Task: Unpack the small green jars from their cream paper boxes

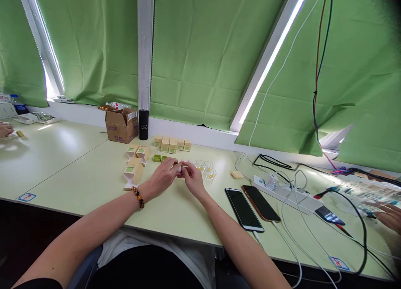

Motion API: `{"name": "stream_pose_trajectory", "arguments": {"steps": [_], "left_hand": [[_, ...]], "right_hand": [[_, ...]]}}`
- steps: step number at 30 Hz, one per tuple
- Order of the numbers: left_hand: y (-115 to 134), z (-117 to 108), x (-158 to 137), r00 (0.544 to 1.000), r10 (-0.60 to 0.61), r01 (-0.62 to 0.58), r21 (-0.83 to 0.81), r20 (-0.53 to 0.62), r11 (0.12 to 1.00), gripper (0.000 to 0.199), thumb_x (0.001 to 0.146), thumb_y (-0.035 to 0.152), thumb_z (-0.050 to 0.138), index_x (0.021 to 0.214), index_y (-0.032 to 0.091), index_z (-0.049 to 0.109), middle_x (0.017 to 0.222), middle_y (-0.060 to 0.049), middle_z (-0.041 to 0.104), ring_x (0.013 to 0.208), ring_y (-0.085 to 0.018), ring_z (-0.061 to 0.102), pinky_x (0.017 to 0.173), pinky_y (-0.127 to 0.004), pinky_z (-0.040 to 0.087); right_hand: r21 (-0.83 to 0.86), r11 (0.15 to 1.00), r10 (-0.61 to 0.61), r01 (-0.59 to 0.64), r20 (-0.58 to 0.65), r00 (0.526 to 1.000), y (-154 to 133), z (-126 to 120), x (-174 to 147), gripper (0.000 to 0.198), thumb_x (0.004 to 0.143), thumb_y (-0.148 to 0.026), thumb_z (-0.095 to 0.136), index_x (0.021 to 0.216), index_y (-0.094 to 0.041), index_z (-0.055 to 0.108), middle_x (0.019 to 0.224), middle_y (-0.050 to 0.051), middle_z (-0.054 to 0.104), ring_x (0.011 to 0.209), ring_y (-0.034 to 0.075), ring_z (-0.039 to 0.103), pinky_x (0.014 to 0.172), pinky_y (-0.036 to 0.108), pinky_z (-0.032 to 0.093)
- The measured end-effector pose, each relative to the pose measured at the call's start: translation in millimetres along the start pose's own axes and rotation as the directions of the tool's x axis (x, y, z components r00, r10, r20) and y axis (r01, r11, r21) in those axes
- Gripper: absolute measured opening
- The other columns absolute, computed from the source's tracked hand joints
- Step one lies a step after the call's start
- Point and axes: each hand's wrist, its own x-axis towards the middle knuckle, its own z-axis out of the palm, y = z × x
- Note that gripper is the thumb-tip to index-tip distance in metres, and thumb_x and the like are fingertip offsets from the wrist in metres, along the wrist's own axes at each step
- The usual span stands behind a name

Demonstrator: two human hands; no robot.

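Observation:
My left hand (165,173) and my right hand (191,177) meet over the table, fingers closed round a small white object (179,169). Most of that object is hidden by the fingers, so its kind cannot be told. Just behind my left hand sit small green containers (157,158). To the right of my right hand stand several clear plastic cups (209,168) with yellow spots in them. Left of my left hand lie open small cartons (133,171) with green labels. Farther back, several closed small boxes (169,145) stand in a group.
A brown cardboard box (121,125) and a black cylinder (143,125) stand by the wall. To the right lie two phones (244,209), a power strip (286,193) and tangled cables (296,222). Other people's hands show at the left (6,130) and right edges.

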Motion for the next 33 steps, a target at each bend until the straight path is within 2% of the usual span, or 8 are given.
{"name": "stream_pose_trajectory", "arguments": {"steps": [10, 20, 28, 33], "left_hand": [[3, 1, 2, 0.999, 0.022, -0.023, 0.028, 0.033, 0.999, 0.02, 0.104, 0.011, 0.041, 0.115, 0.014, 0.057, 0.109, -0.014, 0.061, 0.102, -0.028, 0.057, 0.087, -0.046, 0.056], [5, 4, 1, 1.0, 0.023, -0.023, 0.022, 0.007, 0.999, 0.024, 0.102, 0.007, 0.039, 0.116, 0.015, 0.056, 0.111, -0.015, 0.06, 0.103, -0.029, 0.058, 0.087, -0.048, 0.057], [6, 7, 0, 0.999, 0.047, -0.046, 0.082, 0.0, 0.996, 0.028, 0.101, 0.004, 0.037, 0.12, 0.015, 0.054, 0.111, -0.013, 0.058, 0.103, -0.027, 0.056, 0.089, -0.044, 0.056], [7, 10, 1, 0.999, 0.024, -0.023, 0.049, -0.037, 0.999, 0.024, 0.104, 0.008, 0.037, 0.121, 0.013, 0.053, 0.112, -0.015, 0.057, 0.105, -0.028, 0.054, 0.087, -0.043, 0.056]], "right_hand": [[-0.113, 0.993, -0.035, 0.034, -0.005, 0.999, 0, 3, -2, 0.056, 0.096, -0.065, 0.058, 0.132, -0.024, 0.07, 0.1, 0.007, 0.079, 0.08, 0.024, 0.079, 0.083, 0.047, 0.068], [-0.104, 0.992, -0.067, 0.066, -0.01, 0.998, -4, 3, -3, 0.049, 0.097, -0.059, 0.059, 0.129, -0.024, 0.072, 0.101, 0.006, 0.079, 0.082, 0.024, 0.08, 0.082, 0.044, 0.068], [-0.211, 0.976, -0.059, 0.051, -0.034, 0.998, -12, 5, -3, 0.041, 0.095, -0.046, 0.06, 0.123, -0.021, 0.077, 0.087, 0.004, 0.08, 0.074, 0.024, 0.077, 0.077, 0.044, 0.067], [-0.134, 0.991, -0.033, 0.029, -0.03, 0.999, -9, 6, 0, 0.044, 0.094, -0.05, 0.059, 0.122, -0.022, 0.077, 0.089, 0.003, 0.079, 0.073, 0.023, 0.075, 0.077, 0.046, 0.067]]}}
